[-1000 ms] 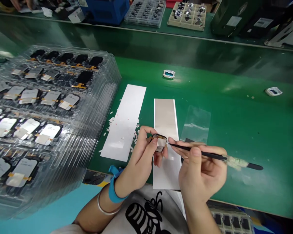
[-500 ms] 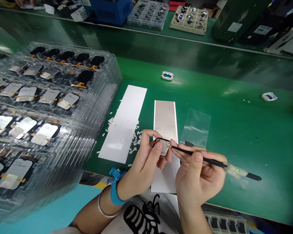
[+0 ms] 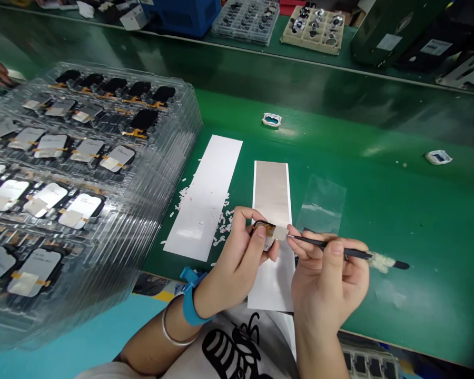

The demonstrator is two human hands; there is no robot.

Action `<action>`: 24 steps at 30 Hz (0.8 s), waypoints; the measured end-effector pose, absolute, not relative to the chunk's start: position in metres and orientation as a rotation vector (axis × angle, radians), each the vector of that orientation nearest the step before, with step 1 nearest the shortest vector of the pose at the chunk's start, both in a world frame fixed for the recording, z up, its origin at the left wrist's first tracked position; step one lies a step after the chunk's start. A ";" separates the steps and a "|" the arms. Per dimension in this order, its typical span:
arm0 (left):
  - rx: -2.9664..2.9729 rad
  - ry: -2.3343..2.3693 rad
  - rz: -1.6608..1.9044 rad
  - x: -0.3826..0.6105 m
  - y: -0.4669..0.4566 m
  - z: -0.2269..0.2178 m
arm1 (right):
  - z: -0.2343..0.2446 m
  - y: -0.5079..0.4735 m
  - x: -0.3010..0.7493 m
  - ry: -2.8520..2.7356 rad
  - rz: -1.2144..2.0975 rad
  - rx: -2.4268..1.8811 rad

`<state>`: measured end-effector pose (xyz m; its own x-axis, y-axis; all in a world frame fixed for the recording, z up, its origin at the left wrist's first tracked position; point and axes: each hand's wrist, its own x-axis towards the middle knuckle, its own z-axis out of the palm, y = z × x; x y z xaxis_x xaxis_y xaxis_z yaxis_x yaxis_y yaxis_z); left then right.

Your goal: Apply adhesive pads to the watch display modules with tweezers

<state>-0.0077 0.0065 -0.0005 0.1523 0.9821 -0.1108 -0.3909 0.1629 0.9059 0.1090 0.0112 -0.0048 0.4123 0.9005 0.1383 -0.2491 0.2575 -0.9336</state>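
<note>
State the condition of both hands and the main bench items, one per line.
Left hand: closed on the screen
Right hand: closed on the tweezers
Screen: held, tilted
Tweezers: tip at the patch
Patch: jutting past screen's edge
Trays: stacked, top one partly filled
White sheet: flat
Scraps: scattered
Clear bag: flat

The green bench [image 3: 395, 221] is moderately lit, hazy glare being thrown back near its far side — the dark box [image 3: 379, 26] is left dim. Gloss is caught on the white sheet [image 3: 205, 195]; the trays [image 3: 150, 189] are stretched leftward, and the tweezers [image 3: 314, 242] are slightly blurred.
</note>
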 end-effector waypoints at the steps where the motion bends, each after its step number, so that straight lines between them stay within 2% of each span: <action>1: 0.875 0.879 1.188 -0.008 0.007 0.000 | -0.005 0.011 0.109 -0.796 0.893 -1.011; 19: 0.929 0.826 1.208 -0.010 0.005 -0.003 | -0.006 0.012 0.106 -0.829 0.746 -1.089; 24: 1.027 0.878 1.091 -0.018 0.005 0.003 | 0.005 0.019 0.122 -1.009 0.554 -1.053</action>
<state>-0.0177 0.0046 0.0029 0.2427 0.9679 -0.0660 -0.2715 0.1331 0.9532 0.1218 0.0193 0.0049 0.4614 0.7871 0.4093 0.0765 0.4243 -0.9023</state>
